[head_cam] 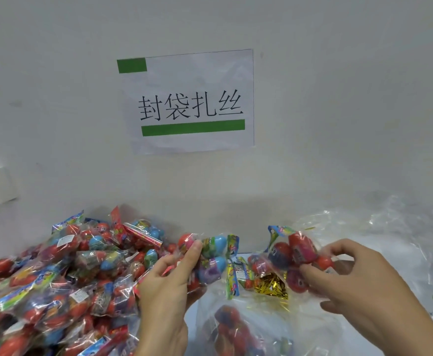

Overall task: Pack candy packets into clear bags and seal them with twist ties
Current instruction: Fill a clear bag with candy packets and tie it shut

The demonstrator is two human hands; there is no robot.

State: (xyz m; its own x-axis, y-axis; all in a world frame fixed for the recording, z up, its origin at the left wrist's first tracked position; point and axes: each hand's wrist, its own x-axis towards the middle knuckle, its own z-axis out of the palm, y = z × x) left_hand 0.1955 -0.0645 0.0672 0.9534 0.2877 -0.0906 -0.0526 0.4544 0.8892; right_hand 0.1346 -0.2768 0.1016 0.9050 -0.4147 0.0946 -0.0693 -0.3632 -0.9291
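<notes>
My left hand (169, 286) grips a candy packet (211, 255) with blue, purple and red egg-shaped candies, held just above the table. My right hand (351, 281) holds a second candy packet (291, 258) with red candies at about the same height. Below and between the hands lies a clear bag (236, 330) with red candies inside. A bundle of gold twist ties (272, 285) lies on the table between the two held packets.
A large heap of candy packets (56, 278) covers the table's left side. Crumpled clear bags (380, 227) pile up at the right. A white wall with a paper sign (192, 101) stands directly behind the table.
</notes>
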